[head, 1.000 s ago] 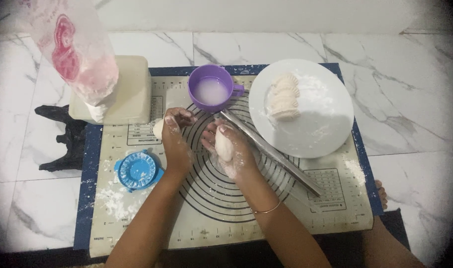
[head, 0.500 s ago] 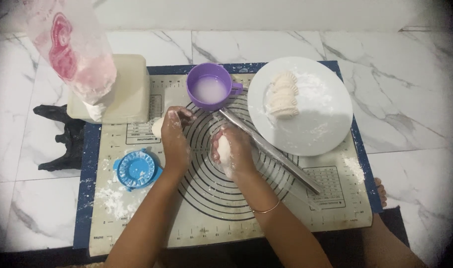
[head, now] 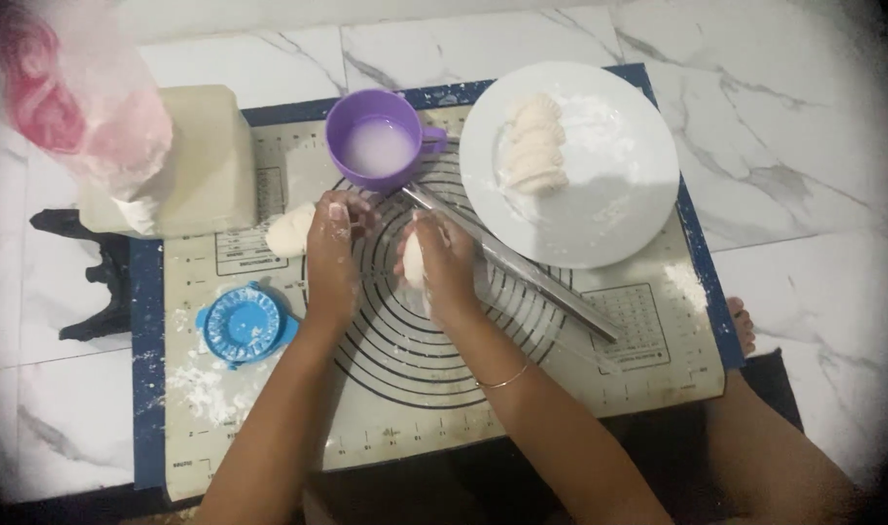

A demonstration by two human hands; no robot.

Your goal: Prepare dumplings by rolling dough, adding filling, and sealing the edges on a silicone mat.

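R hand [head: 444, 267] pinching dough piece [head: 414, 262] at baking mat [head: 415, 389] center | L hand [head: 332, 248] fingers curled, beside dough ball [head: 290, 231] | metal rolling pin [head: 522, 267] just right of R hand | purple cup [head: 376, 146] above | plate w/ dumplings [head: 600, 194] upper right | blue dumpling press [head: 242, 323] left

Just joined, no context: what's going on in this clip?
A person works dough over a floured baking mat on a marble floor. The right hand holds a small piece of dough; the left hand is close beside it, next to a dough lump. A white plate carries shaped dumplings. A purple cup, a metal rolling pin and a blue dumpling press lie on the mat.
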